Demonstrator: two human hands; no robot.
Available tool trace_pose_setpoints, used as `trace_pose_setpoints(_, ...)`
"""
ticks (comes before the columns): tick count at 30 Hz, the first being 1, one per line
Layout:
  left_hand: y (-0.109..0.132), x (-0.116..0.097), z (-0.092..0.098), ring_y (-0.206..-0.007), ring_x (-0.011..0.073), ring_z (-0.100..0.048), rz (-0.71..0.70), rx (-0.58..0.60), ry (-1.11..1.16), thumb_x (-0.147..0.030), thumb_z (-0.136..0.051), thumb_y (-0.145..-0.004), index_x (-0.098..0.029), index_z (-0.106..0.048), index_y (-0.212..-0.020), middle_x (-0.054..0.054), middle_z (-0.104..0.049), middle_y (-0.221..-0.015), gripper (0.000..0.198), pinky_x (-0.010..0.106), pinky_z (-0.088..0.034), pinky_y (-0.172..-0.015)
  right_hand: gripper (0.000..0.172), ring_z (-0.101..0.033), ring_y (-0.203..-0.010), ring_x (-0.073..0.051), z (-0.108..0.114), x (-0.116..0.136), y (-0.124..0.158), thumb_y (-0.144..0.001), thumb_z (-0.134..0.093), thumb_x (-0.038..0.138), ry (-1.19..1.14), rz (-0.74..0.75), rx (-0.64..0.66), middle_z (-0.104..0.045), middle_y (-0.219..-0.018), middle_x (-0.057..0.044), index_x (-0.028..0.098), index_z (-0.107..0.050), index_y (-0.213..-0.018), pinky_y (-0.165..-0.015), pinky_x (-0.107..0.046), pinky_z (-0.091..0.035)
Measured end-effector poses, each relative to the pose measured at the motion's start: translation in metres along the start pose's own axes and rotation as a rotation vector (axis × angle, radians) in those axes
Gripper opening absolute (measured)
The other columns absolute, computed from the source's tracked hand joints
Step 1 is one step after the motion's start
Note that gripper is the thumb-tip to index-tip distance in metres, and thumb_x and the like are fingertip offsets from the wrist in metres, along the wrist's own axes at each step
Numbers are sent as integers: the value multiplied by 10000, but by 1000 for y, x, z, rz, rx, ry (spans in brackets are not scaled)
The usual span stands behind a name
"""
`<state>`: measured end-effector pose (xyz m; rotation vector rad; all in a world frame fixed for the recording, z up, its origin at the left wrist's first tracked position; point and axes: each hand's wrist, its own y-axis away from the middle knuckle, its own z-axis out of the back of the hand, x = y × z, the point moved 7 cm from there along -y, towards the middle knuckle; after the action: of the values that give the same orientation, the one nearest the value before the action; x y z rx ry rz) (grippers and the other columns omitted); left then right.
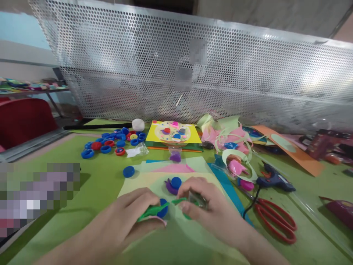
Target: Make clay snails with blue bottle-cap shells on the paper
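Note:
My left hand (135,211) is closed around a stretched piece of green modelling clay (154,210). A blue bottle cap (163,208) and a thin pink strip (158,219) show at its fingertips. My right hand (209,208) pinches another bit of green clay (179,201), with a small clear plastic wrapper (199,200) bunched within its fingers. Between the two clay ends there is a narrow gap. Just beyond the hands, a blue cap (176,182) rests against a curved purple clay piece (171,187) on the pale paper sheet (149,180).
Red-handled scissors (275,221) and a dark blue glue gun (275,179) lie at right, near paper scraps (234,136). Several bottle caps (106,149) cluster at back left. A yellow card with a decorated disc (162,138) stands behind; a perforated metal panel (124,73) rises beyond.

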<state>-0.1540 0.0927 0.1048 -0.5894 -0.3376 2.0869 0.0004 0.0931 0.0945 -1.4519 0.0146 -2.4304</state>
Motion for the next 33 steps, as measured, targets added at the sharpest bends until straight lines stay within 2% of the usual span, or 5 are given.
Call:
trace_pose_setpoints(12, -4, -26, -8, -481, 107, -585, -127, -9, -139, -378, -216, -992, -200, -552, -694, -22, -602, -571, 483, 185, -452, -450, 163, -485, -743, -137, -28, 20, 8, -821, -545, 139, 192, 202, 112, -522, -657, 34, 194, -518, -670, -798, -338, -313)
trace_pose_setpoints(20, 6, 21, 7, -803, 135, -695, 229, -113, 9, -274, -388, -938, -268, -560, -1094, -8, -711, -964, 233, 166, -524, -634, 232, -456, -594, -126, 59, -36, -3, -843, -548, 412, -375, -30, -531, -542, -662, 13, 214, -554, -722, -531, -253, -326)
trace_pose_setpoints(23, 2, 32, 0, -807, 129, -693, 235, -59, -11, -174, -352, -917, -281, -474, -1273, 2, -705, -984, 391, 179, -523, -633, 221, -449, -575, -127, 44, -42, -10, -791, -607, 426, -596, -109, -401, -529, -633, 15, 208, -573, -796, -521, -250, -322)
trace_pose_setpoints(27, -1, 42, -3, -777, 159, -661, 303, -43, 24, -320, -358, -937, -232, -615, -1023, 18, -682, -909, 285, 247, -525, -671, 270, -474, -626, -131, 16, -29, -11, -771, -635, 420, -726, -144, -212, -527, -656, -5, 184, -559, -666, -585, -257, -366)
trace_pose_setpoints(33, -1, 49, -13, -1256, 337, -423, 297, 127, -214, -381, -380, -940, -310, -492, -1296, 74, -504, -1393, 381, 582, -362, -965, 335, -534, -743, -160, 3, -23, -8, -796, -600, 483, -738, -135, -140, -580, -794, -40, 201, -511, -639, -686, -271, -423)
